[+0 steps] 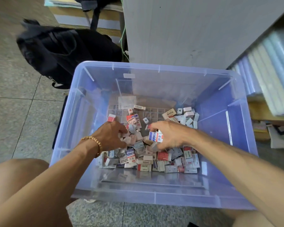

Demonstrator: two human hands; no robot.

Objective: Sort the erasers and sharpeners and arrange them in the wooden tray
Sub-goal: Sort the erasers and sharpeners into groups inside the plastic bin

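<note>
One translucent blue plastic storage bin (pixel 233 122) fills the middle of the view on a grey speckled tiled floor (pixel 15 102). At ten o'clock from the bin lies one black fabric backpack (pixel 62 51); at twelve o'clock stands one pale grey cabinet panel (pixel 187 30), and at two o'clock a row of clear-wrapped stacked sheets (pixel 269 66), too blurred to count. Inside the bin, a heap of small paper-sleeved rectangular erasers (pixel 147 159), red, blue and white and too many and too jumbled to count, spreads from the centre toward six o'clock. At about one o'clock within the bin sits a cluster of small white block sharpeners (pixel 188 115), roughly eight. Two bare forearms reach in from below. The left hand (pixel 111 135), with one wooden bead bracelet (pixel 95 143) on its wrist, curls its fingers into the pile over several erasers. The right hand (pixel 169 135) pinches one blue-and-white sleeved eraser (pixel 156 136) above the heap.
</note>
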